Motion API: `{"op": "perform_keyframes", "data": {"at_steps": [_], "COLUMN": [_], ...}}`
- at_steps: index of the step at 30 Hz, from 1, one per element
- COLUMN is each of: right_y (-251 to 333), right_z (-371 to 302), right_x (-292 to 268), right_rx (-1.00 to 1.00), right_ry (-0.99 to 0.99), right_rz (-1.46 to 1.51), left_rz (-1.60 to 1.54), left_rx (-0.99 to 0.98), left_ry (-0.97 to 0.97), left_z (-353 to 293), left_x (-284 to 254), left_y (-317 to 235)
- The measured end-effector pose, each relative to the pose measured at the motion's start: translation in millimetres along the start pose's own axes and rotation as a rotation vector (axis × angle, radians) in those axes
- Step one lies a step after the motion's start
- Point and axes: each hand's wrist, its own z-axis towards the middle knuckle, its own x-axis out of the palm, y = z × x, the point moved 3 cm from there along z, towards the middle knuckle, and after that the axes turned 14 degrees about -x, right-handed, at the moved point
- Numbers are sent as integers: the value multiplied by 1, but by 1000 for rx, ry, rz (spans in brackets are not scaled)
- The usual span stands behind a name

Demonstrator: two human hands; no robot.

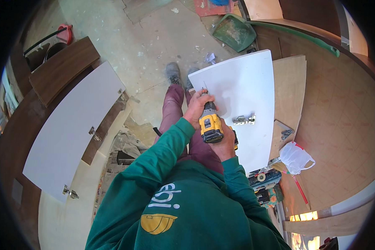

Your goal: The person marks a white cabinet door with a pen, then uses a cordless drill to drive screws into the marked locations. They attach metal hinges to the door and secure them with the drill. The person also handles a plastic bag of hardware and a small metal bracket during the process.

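Note:
My right hand (224, 143) is wrapped round the handle of a yellow and black cordless drill (211, 126). Closed about the drill's front end by the chuck is my left hand (197, 109). A thin bit (205, 86) points away from me, over the far left part of a white panel (248, 83). Whether its tip touches the panel I cannot tell. To the right of the drill, a metal cabinet hinge (244, 120) lies on that panel. A wood-coloured board (290, 83) shows from under the panel's right side.
At left, another white panel (75, 129) carries several hinges, beside brown boards (64, 73). A white plastic bag (296, 159), a red pencil (301, 189) and a toolbox (266, 181) sit at right. A green plastic tub (235, 33) stands on the far floor.

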Motion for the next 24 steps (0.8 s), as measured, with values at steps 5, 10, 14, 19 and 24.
{"op": "perform_keyframes", "data": {"at_steps": [5,10,14,19,24], "right_y": [1,2,3,3,5], "right_z": [0,1,1,0,3], "right_x": [1,-1,-1,-1,-2], "right_rx": [14,7,6,33,53], "right_ry": [1,5,-1,7,1], "right_rz": [-17,-34,-16,7,65], "left_rz": [-12,-10,-12,-19,-34], "left_rx": [9,10,7,-10,-23], "left_ry": [8,3,1,4,-4], "left_z": [-3,-1,-3,-1,-1], "left_x": [4,1,4,3,4], "left_y": [-2,-1,-2,-1,-4]}}
